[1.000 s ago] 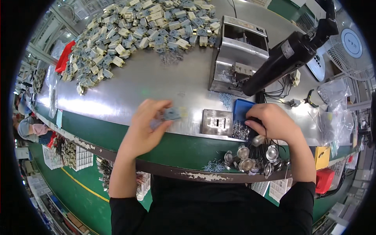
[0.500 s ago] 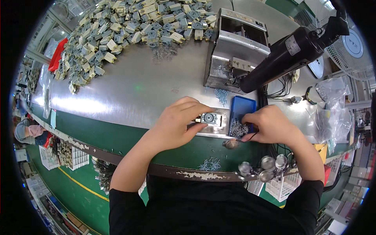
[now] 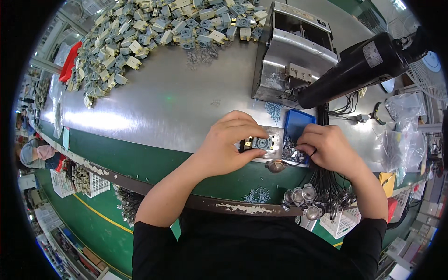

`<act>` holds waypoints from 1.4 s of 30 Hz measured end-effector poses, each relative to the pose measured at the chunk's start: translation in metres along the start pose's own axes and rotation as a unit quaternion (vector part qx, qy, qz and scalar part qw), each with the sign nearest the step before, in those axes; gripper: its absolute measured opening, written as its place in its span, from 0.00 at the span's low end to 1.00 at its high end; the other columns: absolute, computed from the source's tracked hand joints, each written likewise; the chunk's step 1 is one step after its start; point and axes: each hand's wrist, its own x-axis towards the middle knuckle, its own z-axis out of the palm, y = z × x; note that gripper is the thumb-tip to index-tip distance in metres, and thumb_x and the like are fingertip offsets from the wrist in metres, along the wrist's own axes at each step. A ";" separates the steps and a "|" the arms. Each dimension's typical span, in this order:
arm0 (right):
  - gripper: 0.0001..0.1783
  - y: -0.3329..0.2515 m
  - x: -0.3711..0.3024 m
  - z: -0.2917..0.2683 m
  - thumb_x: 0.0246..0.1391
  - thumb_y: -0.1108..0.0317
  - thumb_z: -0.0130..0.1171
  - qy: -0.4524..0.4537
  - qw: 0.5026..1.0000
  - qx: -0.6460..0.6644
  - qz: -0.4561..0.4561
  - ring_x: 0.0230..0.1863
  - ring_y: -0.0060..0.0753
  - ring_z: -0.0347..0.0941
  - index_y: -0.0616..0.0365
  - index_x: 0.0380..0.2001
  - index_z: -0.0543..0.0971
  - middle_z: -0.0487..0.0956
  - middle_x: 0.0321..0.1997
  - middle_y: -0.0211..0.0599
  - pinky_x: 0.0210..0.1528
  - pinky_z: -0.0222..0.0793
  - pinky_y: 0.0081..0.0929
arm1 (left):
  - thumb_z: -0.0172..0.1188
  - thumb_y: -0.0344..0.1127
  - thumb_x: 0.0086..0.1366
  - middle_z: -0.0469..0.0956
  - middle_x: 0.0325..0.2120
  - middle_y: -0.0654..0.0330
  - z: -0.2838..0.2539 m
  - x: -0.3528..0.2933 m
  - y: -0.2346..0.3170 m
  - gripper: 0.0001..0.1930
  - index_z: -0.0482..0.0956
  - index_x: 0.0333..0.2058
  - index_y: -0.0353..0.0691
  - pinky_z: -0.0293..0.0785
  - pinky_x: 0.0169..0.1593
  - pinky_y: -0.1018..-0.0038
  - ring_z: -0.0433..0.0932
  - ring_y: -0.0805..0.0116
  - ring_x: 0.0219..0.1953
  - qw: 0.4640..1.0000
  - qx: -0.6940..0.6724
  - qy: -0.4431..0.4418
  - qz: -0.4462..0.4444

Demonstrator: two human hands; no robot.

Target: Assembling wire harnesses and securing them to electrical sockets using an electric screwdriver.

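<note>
My left hand (image 3: 233, 142) grips a small grey-and-cream block with metal tabs (image 3: 260, 143), perhaps a switch or thermostat body, between thumb and fingers. It rests over a metal plate (image 3: 275, 133) at the bench edge. My right hand (image 3: 329, 148) is closed, its fingertips down among small metal parts (image 3: 290, 151) in a blue tray (image 3: 299, 120). A black wire passes through those fingers; whether they also pinch a metal part is hidden. Just in front of the tray lies a round metal cap (image 3: 276, 165), apparently on that wire.
A big heap of similar blocks (image 3: 154, 32) covers the back left. Behind the tray stand a steel machine (image 3: 294, 51) and a black cylinder (image 3: 352, 70), with blue screws (image 3: 274, 110) beside them. More screws (image 3: 257, 195) and several wired caps (image 3: 303, 196) lie at the front edge.
The view has shifted slightly. My right fingertips have gone deeper among the metal parts in the tray, drawing the wire along. My left hand still grips the block, now turned slightly.
</note>
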 end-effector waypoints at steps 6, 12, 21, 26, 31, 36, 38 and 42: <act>0.07 -0.009 0.006 -0.002 0.47 0.70 0.71 -0.010 1.000 -0.025 0.006 0.32 0.49 0.79 0.57 0.30 0.82 0.80 0.31 0.37 0.34 0.75 0.42 | 0.81 0.29 0.46 0.88 0.38 0.60 0.007 -0.001 -0.005 0.18 0.88 0.38 0.41 0.78 0.51 0.64 0.82 0.59 0.47 0.999 -0.016 0.026 0.019; 0.07 -0.004 0.003 0.001 0.48 0.71 0.70 0.001 1.000 -0.024 -0.011 0.31 0.50 0.79 0.58 0.30 0.82 0.79 0.31 0.38 0.33 0.74 0.42 | 0.82 0.29 0.45 0.88 0.36 0.61 0.016 0.003 -0.007 0.17 0.88 0.35 0.41 0.79 0.50 0.64 0.83 0.59 0.46 0.999 0.007 0.044 0.019; 0.09 -0.011 -0.001 -0.003 0.52 0.73 0.68 0.046 0.996 -0.077 -0.013 0.32 0.55 0.77 0.60 0.31 0.75 0.78 0.30 0.44 0.34 0.74 0.46 | 0.77 0.32 0.54 0.85 0.45 0.56 -0.016 -0.004 0.008 0.15 0.88 0.42 0.43 0.80 0.50 0.63 0.83 0.57 0.46 0.981 0.151 0.097 0.071; 0.10 -0.009 -0.006 -0.005 0.52 0.76 0.66 0.027 0.998 -0.062 0.006 0.34 0.56 0.77 0.61 0.32 0.73 0.78 0.32 0.46 0.35 0.74 0.47 | 0.73 0.34 0.59 0.83 0.46 0.57 -0.078 -0.010 -0.012 0.14 0.87 0.45 0.44 0.81 0.46 0.64 0.83 0.58 0.43 0.955 0.245 0.155 -0.055; 0.09 -0.010 -0.009 -0.010 0.52 0.78 0.65 0.026 0.999 -0.028 0.000 0.36 0.56 0.78 0.61 0.33 0.74 0.78 0.33 0.45 0.37 0.75 0.46 | 0.72 0.32 0.60 0.84 0.44 0.56 -0.080 -0.002 -0.020 0.12 0.86 0.43 0.41 0.79 0.46 0.65 0.83 0.59 0.43 0.968 0.171 0.059 -0.174; 0.12 -0.020 -0.003 -0.021 0.49 0.81 0.62 0.011 1.000 0.003 0.017 0.36 0.55 0.78 0.60 0.38 0.78 0.78 0.33 0.44 0.38 0.75 0.44 | 0.69 0.30 0.64 0.83 0.36 0.58 -0.075 -0.005 -0.040 0.08 0.86 0.42 0.40 0.79 0.38 0.72 0.82 0.66 0.35 0.956 0.284 0.075 0.010; 0.19 -0.027 0.003 -0.026 0.45 0.84 0.61 0.043 0.999 0.015 0.006 0.34 0.53 0.77 0.60 0.43 0.81 0.78 0.33 0.43 0.36 0.74 0.43 | 0.67 0.30 0.66 0.84 0.34 0.59 -0.070 -0.003 -0.030 0.07 0.85 0.42 0.39 0.78 0.37 0.74 0.82 0.70 0.33 0.980 0.185 0.056 -0.048; 0.22 -0.018 0.009 -0.028 0.44 0.84 0.61 0.054 0.996 0.069 -0.030 0.31 0.51 0.76 0.60 0.45 0.83 0.77 0.31 0.43 0.34 0.72 0.41 | 0.63 0.30 0.72 0.86 0.32 0.60 -0.052 0.006 -0.007 0.07 0.83 0.44 0.33 0.75 0.35 0.78 0.80 0.77 0.31 0.967 -0.150 0.030 -0.204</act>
